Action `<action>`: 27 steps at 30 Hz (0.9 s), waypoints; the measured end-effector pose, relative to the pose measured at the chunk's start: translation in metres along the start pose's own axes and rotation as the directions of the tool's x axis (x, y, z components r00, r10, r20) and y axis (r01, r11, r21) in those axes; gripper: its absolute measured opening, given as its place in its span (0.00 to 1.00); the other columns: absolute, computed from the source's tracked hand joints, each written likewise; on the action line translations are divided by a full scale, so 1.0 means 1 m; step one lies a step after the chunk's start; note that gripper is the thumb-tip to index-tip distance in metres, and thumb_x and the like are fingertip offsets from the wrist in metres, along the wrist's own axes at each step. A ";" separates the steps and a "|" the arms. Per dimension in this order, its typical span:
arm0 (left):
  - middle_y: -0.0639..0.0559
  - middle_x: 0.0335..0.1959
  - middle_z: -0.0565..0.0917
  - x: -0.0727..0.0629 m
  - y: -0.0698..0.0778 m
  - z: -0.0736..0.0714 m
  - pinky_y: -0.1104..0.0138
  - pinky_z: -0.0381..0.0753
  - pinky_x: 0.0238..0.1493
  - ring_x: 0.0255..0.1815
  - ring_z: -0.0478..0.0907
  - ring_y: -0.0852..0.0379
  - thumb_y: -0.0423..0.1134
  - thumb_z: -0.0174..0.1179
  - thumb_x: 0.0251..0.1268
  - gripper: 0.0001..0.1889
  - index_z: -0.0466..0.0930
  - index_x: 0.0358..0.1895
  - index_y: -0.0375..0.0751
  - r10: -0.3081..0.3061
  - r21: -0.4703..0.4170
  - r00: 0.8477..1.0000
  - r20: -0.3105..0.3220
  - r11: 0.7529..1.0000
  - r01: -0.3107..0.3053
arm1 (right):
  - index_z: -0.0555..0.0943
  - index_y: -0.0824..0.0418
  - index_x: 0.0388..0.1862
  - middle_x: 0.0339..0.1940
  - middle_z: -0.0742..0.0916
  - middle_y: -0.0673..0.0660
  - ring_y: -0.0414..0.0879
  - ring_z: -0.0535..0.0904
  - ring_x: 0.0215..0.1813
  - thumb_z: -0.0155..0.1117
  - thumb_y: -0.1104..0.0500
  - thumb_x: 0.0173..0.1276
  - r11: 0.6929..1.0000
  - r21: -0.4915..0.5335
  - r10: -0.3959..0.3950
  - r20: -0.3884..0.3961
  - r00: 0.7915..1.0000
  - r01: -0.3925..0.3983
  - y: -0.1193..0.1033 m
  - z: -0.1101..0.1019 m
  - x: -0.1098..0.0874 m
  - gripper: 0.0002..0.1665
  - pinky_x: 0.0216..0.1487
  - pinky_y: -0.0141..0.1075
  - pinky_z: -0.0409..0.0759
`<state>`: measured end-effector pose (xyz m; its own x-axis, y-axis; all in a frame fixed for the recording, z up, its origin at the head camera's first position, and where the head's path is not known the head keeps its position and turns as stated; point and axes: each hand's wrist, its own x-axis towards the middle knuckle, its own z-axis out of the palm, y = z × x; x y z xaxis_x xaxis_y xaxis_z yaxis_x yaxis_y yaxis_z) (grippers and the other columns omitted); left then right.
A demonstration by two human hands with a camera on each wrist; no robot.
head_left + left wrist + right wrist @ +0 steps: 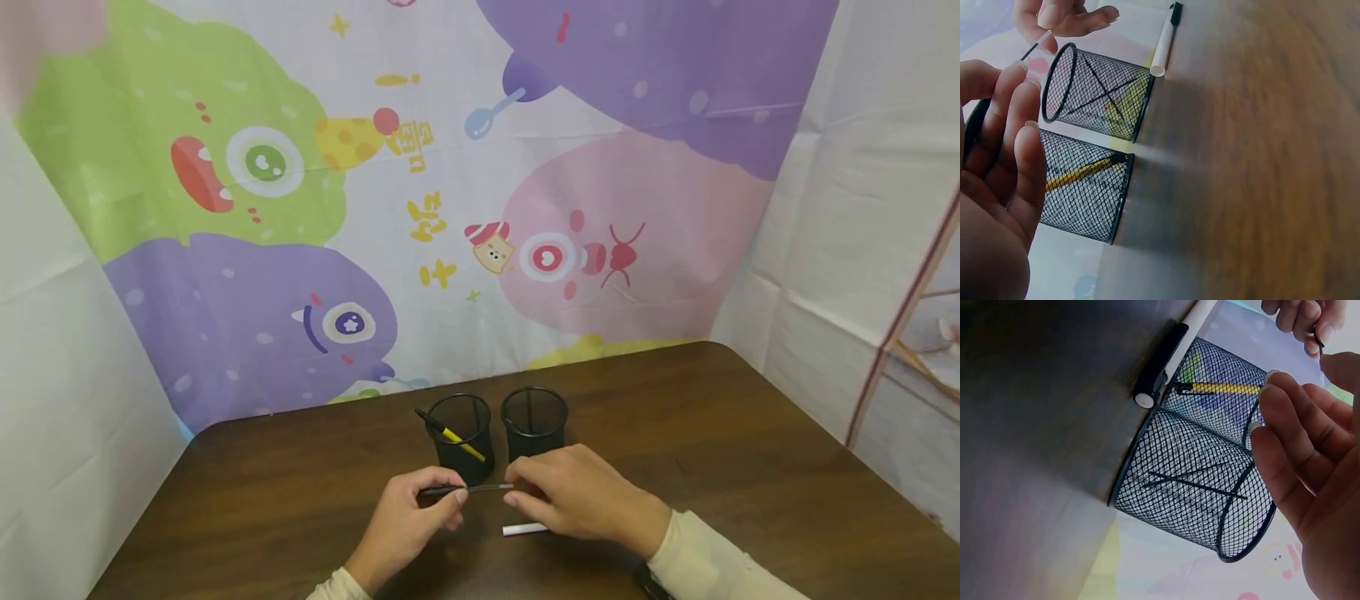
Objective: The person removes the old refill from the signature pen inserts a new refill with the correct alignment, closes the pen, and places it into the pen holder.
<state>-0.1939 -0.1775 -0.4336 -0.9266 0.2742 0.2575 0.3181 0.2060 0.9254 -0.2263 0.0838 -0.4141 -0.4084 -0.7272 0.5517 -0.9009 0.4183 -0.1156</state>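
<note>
Behind a brown wooden table (300, 467), a pale cloth (450, 192) printed with cartoon monsters in purple, green and pink covers the wall. Over the table, side by side, are a person's two hands. The right hand (581, 496), in a cream sleeve (712, 554), has thumb and fingertip brought together; the left hand (416, 508) pinches too, its other fingers curled inward. Just beyond them two black mesh cups stand upright next to each other, the left cup (468, 467) and the right cup (536, 442). A white pen (523, 529) with a black clipped end lies on the table below the right hand. Tilted inside the left cup leans a yellow-and-black pen (453, 435). Between the hands, above the table, stretches a slender dark rod (486, 487), its black end in the left hand's grip and its pale tip at the right hand's fingertips.
</note>
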 end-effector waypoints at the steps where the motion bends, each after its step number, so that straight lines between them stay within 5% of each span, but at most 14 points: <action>1: 0.34 0.30 0.84 0.000 0.000 0.000 0.60 0.87 0.32 0.26 0.85 0.53 0.36 0.68 0.66 0.08 0.83 0.40 0.33 0.003 0.000 1.000 -0.001 1.000 -0.003 | 0.83 0.52 0.40 0.26 0.82 0.37 0.22 0.66 0.23 0.64 0.49 0.74 1.000 0.002 -0.001 -0.001 1.000 0.001 0.000 0.000 0.000 0.09 0.23 0.17 0.66; 27: 0.34 0.31 0.84 -0.002 -0.002 0.003 0.60 0.87 0.32 0.27 0.85 0.53 0.38 0.68 0.66 0.10 0.83 0.41 0.32 0.016 -0.009 1.000 0.013 1.000 -0.016 | 0.83 0.50 0.34 0.28 0.84 0.38 0.24 0.71 0.25 0.67 0.54 0.71 0.996 -0.015 -0.084 -0.055 0.995 0.084 -0.005 -0.001 0.003 0.05 0.27 0.17 0.70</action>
<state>-0.1923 -0.1759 -0.4366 -0.9185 0.2901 0.2686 0.3312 0.1935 0.9235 -0.2232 0.0796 -0.4112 -0.3223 -0.7288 0.6041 -0.9296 0.3641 -0.0567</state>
